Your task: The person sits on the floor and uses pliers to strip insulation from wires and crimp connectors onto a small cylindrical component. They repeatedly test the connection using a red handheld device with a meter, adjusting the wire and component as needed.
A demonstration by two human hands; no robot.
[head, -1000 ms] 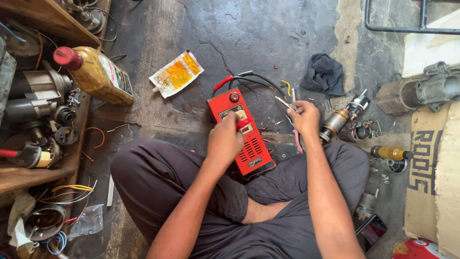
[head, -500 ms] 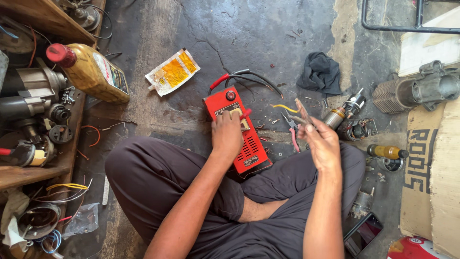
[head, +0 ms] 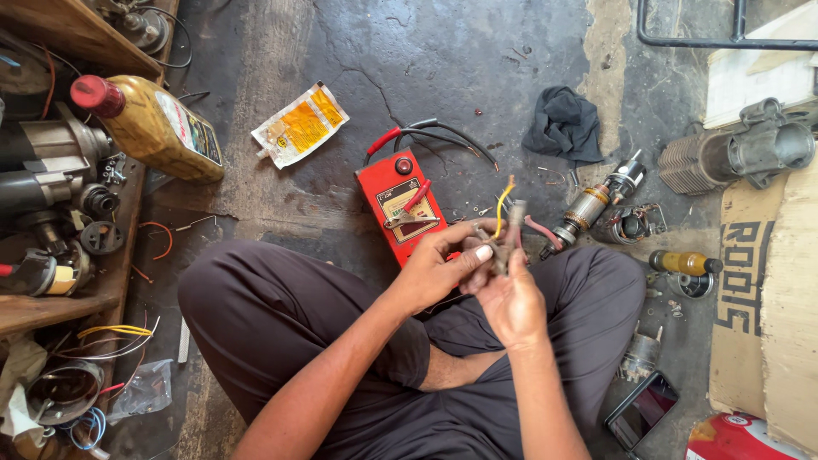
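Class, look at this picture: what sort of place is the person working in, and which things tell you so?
Probably a small motor repair workshop: a red tester on the concrete floor, a motor armature nearby, and an oil bottle.

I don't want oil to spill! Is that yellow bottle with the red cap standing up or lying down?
Lying down. The yellow bottle rests on its side at the wooden shelf's edge, red cap pointing left. The cap is on.

Bright, even daylight with soft shadows. Sharp focus throughout. Pale wall (head: 750, 77) at upper right is slightly overexposed.
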